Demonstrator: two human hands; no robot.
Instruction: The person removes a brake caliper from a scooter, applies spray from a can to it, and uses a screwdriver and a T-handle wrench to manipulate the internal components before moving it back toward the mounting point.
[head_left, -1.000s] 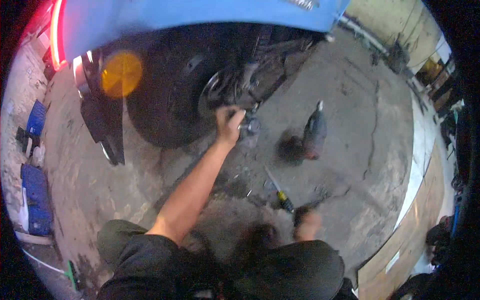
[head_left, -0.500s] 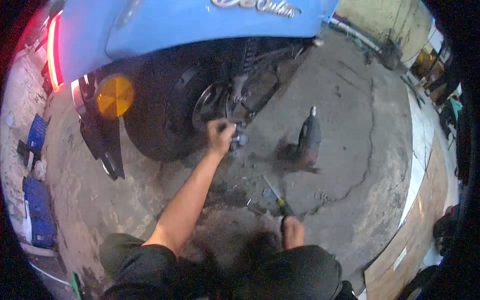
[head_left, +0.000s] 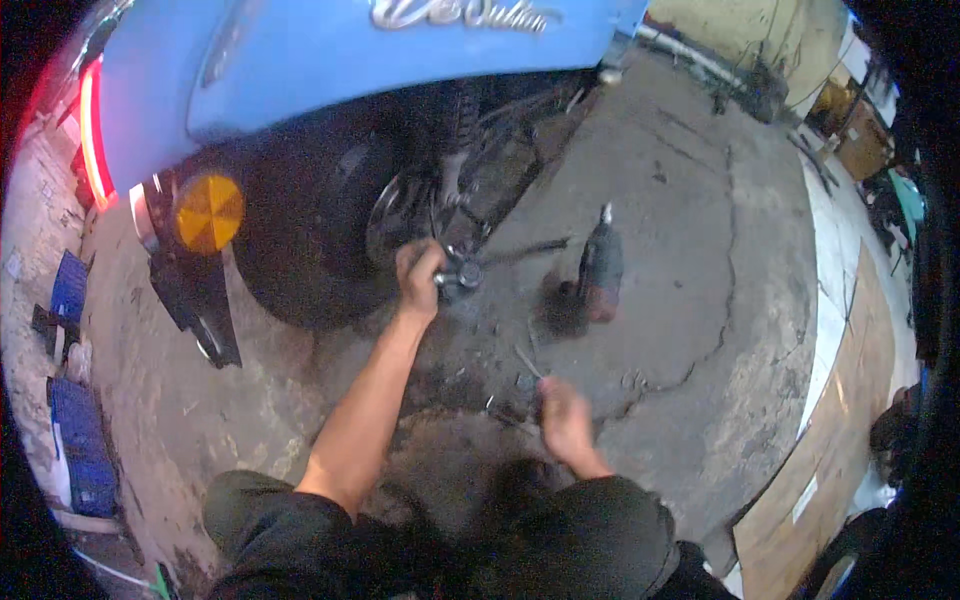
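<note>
My left hand [head_left: 419, 280] is closed around a dark metal fitting [head_left: 461, 275] beside the wheel [head_left: 305, 240] of a light blue scooter [head_left: 350, 65]. A dark bar [head_left: 530, 247] extends rightward from near that fitting. My right hand [head_left: 568, 428], blurred, is closed on a screwdriver [head_left: 528, 360] with its thin shaft pointing away from me and its handle mostly hidden. An impact tool [head_left: 602, 268] in black and red lies on the concrete floor to the right of the fitting.
A red lit tail lamp [head_left: 92, 135] and orange round reflector [head_left: 210, 213] are at the scooter's left. Blue plastic pieces [head_left: 82, 445] lie along the left wall. A wooden board [head_left: 820, 470] and white sheet [head_left: 830, 280] lie on the right, near assorted clutter [head_left: 865, 140].
My right hand has moved forward and picked the screwdriver up from the floor. My left hand has shifted somewhat left in the view, still at the fitting, as the view moved.
</note>
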